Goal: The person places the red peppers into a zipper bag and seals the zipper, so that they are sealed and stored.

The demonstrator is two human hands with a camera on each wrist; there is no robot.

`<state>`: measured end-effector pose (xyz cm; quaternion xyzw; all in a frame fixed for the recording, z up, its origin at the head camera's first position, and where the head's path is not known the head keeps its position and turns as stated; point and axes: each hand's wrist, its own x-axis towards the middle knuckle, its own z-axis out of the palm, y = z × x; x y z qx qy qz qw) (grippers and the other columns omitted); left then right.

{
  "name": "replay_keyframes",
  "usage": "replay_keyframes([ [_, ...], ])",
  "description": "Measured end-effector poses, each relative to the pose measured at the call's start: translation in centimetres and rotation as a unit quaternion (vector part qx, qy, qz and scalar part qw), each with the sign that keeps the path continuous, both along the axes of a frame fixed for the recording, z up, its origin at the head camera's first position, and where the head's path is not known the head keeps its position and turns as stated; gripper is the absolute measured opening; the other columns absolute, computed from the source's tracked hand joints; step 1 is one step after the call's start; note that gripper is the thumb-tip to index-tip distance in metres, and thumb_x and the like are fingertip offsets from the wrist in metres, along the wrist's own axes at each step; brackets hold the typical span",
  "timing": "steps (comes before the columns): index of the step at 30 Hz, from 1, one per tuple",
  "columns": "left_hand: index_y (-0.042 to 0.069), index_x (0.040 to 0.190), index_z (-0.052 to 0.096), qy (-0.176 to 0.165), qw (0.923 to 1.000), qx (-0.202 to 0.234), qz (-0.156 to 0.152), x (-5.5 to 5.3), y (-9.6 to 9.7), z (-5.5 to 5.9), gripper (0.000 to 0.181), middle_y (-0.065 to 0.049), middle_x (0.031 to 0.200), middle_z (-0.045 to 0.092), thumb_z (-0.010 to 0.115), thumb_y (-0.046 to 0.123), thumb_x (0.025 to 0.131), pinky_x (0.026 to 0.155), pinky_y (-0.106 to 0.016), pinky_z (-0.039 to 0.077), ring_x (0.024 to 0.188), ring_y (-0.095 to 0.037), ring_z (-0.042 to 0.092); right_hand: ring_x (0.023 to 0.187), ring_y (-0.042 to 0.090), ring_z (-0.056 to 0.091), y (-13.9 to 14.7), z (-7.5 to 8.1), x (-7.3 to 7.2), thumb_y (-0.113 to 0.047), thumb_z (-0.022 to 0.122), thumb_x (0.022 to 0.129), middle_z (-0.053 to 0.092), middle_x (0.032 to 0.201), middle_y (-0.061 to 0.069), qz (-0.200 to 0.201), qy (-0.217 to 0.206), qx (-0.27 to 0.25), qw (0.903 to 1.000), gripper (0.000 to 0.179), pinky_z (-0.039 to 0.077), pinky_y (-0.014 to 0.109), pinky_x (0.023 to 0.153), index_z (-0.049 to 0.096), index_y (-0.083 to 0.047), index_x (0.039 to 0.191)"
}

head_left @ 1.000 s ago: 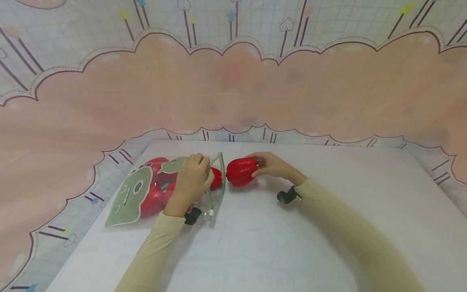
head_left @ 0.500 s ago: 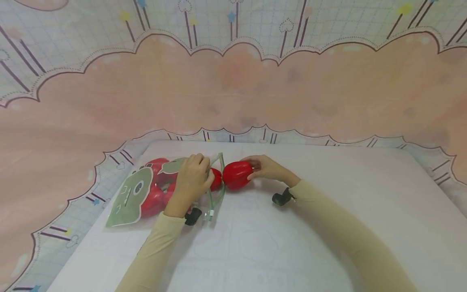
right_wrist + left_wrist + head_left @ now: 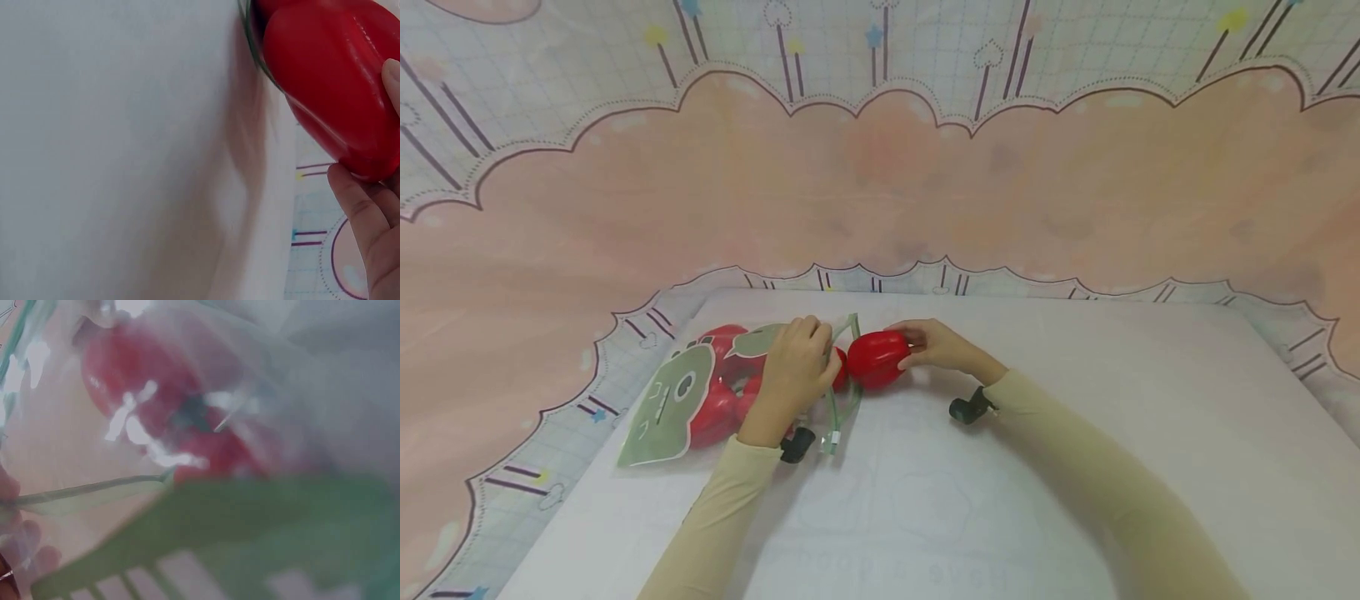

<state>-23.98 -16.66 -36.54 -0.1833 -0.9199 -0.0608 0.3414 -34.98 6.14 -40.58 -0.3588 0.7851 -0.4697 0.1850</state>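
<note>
A clear zip bag with a green cartoon print [image 3: 658, 421] lies on the left of the white table, its green-edged mouth [image 3: 853, 333] facing right. Several red bell peppers [image 3: 713, 414] show through the plastic. My left hand [image 3: 793, 371] grips the bag near its mouth. In the left wrist view, fingers [image 3: 25, 540] hold its green edge, while peppers [image 3: 134, 369] show blurred inside. With thumb and fingers around its right end, my right hand [image 3: 936, 344] holds a red bell pepper [image 3: 878, 360] at the mouth. Another red pepper [image 3: 840, 367] sits just inside, partly hidden.
The white table [image 3: 1112, 400] spreads to the right and front. Behind it hangs a patterned curtain [image 3: 887, 183]. Small black wrist cameras [image 3: 797, 444] are strapped at both wrists. A pale zip slider [image 3: 834, 437] is at the near end of the bag's mouth.
My right hand has moved left with the red bell pepper, from just right of the bag's mouth until the pepper overlaps its edge. My left hand and the bag have stayed in place.
</note>
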Motion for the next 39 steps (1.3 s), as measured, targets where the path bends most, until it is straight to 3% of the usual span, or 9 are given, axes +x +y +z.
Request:
replay_keyframes([
  [11, 0.004, 0.078, 0.057, -0.008, 1.0, 0.001, 0.004, 0.2, 0.2, 0.3, 0.009, -0.01, 0.078, 0.055, 0.064, 0.009, 0.076, 0.066, -0.035, 0.044, 0.072, -0.025, 0.051, 0.119, 0.031, 0.056, -1.0, 0.2, 0.5, -0.003, 0.069, 0.081, 0.055, 0.132, 0.02, 0.006, 0.012, -0.005, 0.9999, 0.058, 0.049, 0.035, 0.095, 0.047, 0.001, 0.134],
  [19, 0.004, 0.08, 0.059, -0.008, 0.9999, 0.0, 0.009, 0.2, 0.3, 0.3, 0.009, -0.01, 0.078, 0.057, 0.064, 0.01, 0.076, 0.066, -0.034, 0.046, 0.072, -0.024, 0.052, 0.117, 0.033, 0.057, -1.7, 0.2, 0.9, 0.001, 0.067, 0.081, 0.055, 0.131, 0.023, 0.032, 0.0, -0.029, 0.9991, 0.055, 0.049, 0.036, 0.095, 0.047, 0.004, 0.132],
  [39, 0.003, 0.078, 0.058, 0.003, 1.0, -0.001, -0.002, 0.4, 0.4, 0.3, 0.01, -0.01, 0.078, 0.056, 0.064, 0.01, 0.077, 0.066, -0.035, 0.047, 0.072, -0.024, 0.052, 0.119, 0.033, 0.056, -3.5, 0.3, 1.6, 0.001, 0.067, 0.081, 0.054, 0.132, 0.022, 0.039, -0.018, -0.034, 0.9985, 0.058, 0.048, 0.034, 0.096, 0.044, 0.004, 0.134],
])
